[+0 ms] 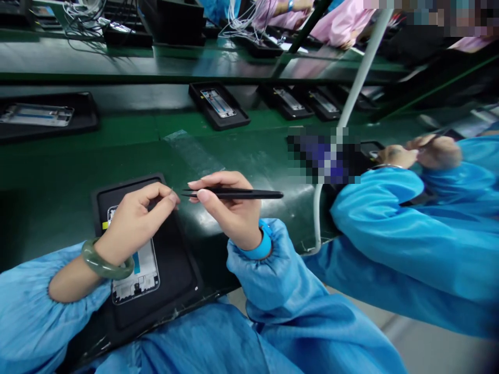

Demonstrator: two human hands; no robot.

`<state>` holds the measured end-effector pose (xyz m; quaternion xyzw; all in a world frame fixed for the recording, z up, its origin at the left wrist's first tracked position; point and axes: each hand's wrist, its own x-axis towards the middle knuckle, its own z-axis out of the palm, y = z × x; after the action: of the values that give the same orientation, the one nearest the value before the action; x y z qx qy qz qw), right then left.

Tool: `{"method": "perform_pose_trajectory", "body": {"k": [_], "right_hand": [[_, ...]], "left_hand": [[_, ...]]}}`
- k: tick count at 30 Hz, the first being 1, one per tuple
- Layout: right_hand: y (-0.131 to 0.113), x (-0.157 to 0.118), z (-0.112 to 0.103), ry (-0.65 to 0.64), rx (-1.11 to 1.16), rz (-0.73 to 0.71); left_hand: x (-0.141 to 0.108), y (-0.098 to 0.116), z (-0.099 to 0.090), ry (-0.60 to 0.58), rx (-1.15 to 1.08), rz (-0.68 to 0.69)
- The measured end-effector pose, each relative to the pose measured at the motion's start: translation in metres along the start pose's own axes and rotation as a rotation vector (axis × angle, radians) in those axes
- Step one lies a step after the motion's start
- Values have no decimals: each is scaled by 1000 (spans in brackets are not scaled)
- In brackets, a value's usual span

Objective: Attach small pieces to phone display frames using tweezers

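Tweezers (265,195) fill my right grip (230,210), my left grip (132,221) pinches narrow (on what, I can't tell), and lowering it could scrape the bangle (90,253) across the phone frame (146,270) in its tray (175,259).

Phone frame (146,270) partly behind left grip (134,218)

Green bench (128,153), glossy top. On it: black tray (175,259) at front edge, clear film strip (191,148) behind it to the right, more black trays (232,123) along the back. Raised shelf (175,63) carries black box (177,23), white cables (235,23).
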<state>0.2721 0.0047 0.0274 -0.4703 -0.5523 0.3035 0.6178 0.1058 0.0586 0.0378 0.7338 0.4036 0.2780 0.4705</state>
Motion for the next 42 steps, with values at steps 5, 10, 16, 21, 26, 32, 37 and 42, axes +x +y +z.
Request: {"method": "perform_pose_trajectory", "body": {"k": [5,10,16,21,26,32,37,42], "right_hand": [[2,3,10,-63,112,99],[4,8,9,-115,245,196],[24,22,5,-133,510,428],[41,26,24,-216,567,615],[57,24,53,-221,450,636],[61,17,66,-303,262,587],[58,14,61,-329,116,577],[57,13,59,-336,22,546]], "left_hand": [[-1,2,-3,-78,74,-29],[-12,-1,-18,-195,272,-104],[-40,-64,-58,-156,884,222],[-55,-97,-54,-156,881,276],[-67,-89,-22,32,861,230],[-68,-78,-17,66,828,177],[-66,-73,-22,0,837,171],[-68,-73,-23,-7,826,174]]}}
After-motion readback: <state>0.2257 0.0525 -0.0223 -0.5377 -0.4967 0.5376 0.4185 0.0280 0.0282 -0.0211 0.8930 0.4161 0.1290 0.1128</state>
